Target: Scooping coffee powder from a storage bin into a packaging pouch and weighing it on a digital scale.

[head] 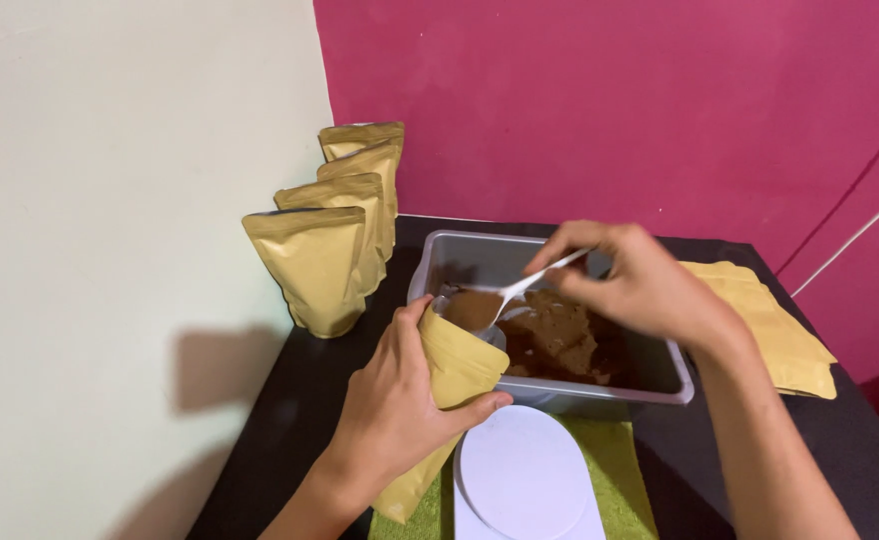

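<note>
Left hand [395, 415] is wrapped around a tan kraft-paper stand-up pouch [447, 395], tilting it at the near-left corner of the grey rectangular plastic tub [660, 385]. Right hand [632, 282] pinches a white plastic spoon [520, 292] heaped with brown powder [560, 340] right over the pouch mouth. My worry: the mouth looks narrow and slanted, so powder could spill down onto the round white scale [523, 475] below. Four filled pouches [332, 245] stand far left.

Behind the grey tray [660, 385] of dark brown powder [560, 340], the wall is magenta, cream to its left. You hold a mustard-gold pouch [455, 375] and white spoon [530, 285]. A white disc [525, 470] on a green mat [615, 460] lies before the tray, on a black table [290, 420].
</note>
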